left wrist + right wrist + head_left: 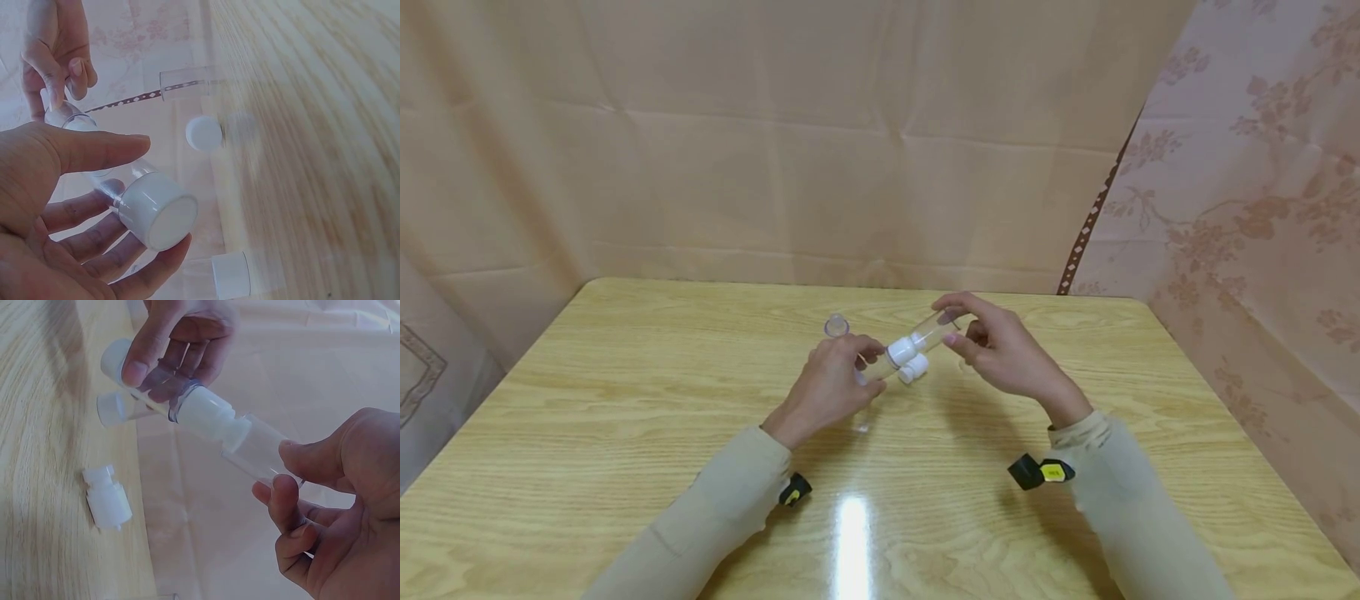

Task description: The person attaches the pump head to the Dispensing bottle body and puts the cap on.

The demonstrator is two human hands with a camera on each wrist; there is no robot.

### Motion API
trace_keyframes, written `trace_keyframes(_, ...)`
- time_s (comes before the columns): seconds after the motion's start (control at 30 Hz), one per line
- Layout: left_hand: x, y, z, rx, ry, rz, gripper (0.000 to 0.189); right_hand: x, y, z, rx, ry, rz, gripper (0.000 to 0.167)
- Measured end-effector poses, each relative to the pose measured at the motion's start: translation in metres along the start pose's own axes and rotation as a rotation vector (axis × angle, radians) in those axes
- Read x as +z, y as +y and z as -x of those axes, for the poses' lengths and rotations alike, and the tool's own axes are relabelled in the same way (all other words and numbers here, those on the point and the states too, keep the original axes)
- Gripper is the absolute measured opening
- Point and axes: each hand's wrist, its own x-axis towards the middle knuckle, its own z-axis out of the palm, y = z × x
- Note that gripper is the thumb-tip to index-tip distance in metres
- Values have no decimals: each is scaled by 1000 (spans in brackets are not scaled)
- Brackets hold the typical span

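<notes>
My left hand [831,379] grips a small clear bottle by its body, tilted above the table, thumb on one side and fingers around the other. Its white base [159,209] points down toward the tabletop. A white pump head [203,412] sits at the bottle's neck. With thumb and fingertips, my right hand [1003,350] pinches a clear cap [256,450], its open end around the tip of the pump head. Below them on the table lies a second white pump head [107,499]. Behind my left hand stands another clear bottle [837,325] with a white base.
Another clear cap [184,84] stands on the wood-grain table [625,433], near my right hand. Beige curtain cloth [820,167] hangs along the table's far edge, and flowered cloth [1262,217] along the right. A black wrist strap piece [1026,472] hangs from the right sleeve.
</notes>
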Motion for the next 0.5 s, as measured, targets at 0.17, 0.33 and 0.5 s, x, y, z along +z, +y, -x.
trace_keyframes(0.17,0,0,0,5,-1,-1,37,3,1,0,-9,-4,-7,35)
trace_keyframes(0.33,-1,1,1,9,1,-4,37,6,0,-1,-4,-17,-10,36)
trace_keyframes(0.5,-1,1,1,15,6,-7,37,9,-1,-1,6,-26,-11,36)
